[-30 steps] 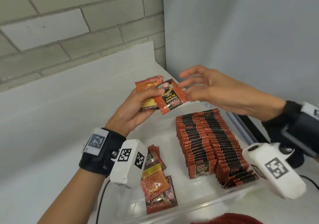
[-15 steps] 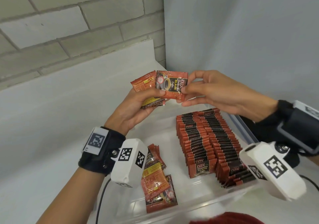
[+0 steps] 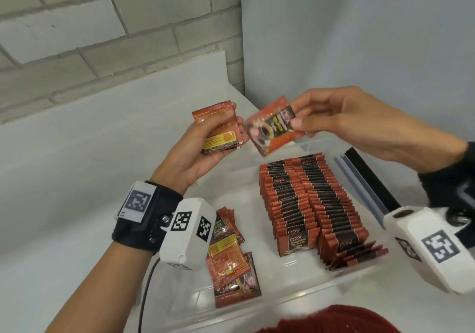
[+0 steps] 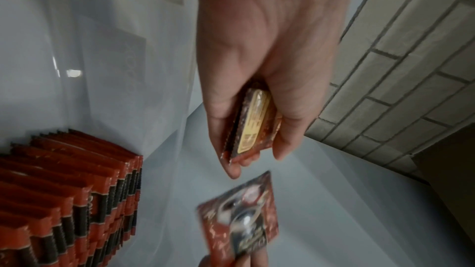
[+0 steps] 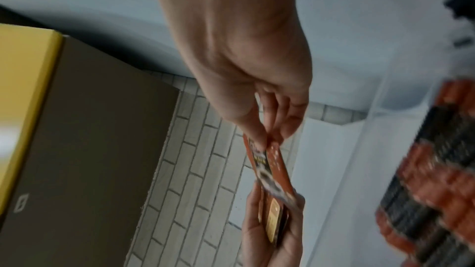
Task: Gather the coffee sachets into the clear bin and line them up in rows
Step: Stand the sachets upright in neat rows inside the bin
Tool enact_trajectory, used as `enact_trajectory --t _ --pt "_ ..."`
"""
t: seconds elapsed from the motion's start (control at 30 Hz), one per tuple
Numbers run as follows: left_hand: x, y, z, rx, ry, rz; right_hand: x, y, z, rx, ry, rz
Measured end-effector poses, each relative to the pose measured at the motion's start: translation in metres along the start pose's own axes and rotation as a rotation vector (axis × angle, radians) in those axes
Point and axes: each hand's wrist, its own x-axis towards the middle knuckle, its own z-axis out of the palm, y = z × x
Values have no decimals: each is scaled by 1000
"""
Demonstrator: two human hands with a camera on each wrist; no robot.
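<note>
My left hand [image 3: 205, 142] grips a small stack of red coffee sachets [image 3: 218, 127], yellow panels up, above the clear bin [image 3: 282, 304]; the same stack [image 4: 253, 127] sits between the thumb and fingers of my left hand [image 4: 257, 92] in the left wrist view. My right hand [image 3: 334, 119] pinches one sachet [image 3: 272, 127] by its end, tilted, just right of the stack. That single sachet [image 5: 270, 165] hangs from my right hand [image 5: 264, 127] in the right wrist view. Two neat rows of sachets [image 3: 308, 206] stand in the bin's right half. A loose pile [image 3: 228, 253] lies at the bin's left.
The bin sits on a white table [image 3: 77, 178] against a brick wall [image 3: 102, 24] and a pale panel [image 3: 359, 37]. A dark strip with a grey rail [image 3: 365, 176] runs along the bin's right side. A brown box with a yellow edge [image 5: 77, 109] shows in the right wrist view.
My right hand closed on the top sachet of the left hand's stack and pulled it off to the right. The left hand kept the rest of the stack.
</note>
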Motion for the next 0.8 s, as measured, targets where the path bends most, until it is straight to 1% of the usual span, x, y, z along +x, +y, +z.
enact_trajectory --t 0.07,0.17,0.23,0.33,0.43,0.53,0.63,0.8 --pt "1 -1 0 -14 20 -14 -14 -6 -5 -158 -162 -22" --pt "0 -2 1 -10 24 -22 -33 -5 0 -330 -436 -40" --pt "0 -1 0 -12 21 -25 -42 3 9 -416 -541 -43" --pt "0 -1 0 -28 26 -33 -51 18 24 -479 -550 -50" --pt "-1 -1 0 -61 31 -49 -56 32 35 -594 -538 -89" --pt "-2 -1 0 -85 32 -59 -59 41 42 -693 -521 -135" --pt "-1 -1 0 -91 38 -64 -61 43 48 -800 -538 -150" --pt "-2 -1 1 -81 39 -72 -61 43 49 -829 -545 -123"
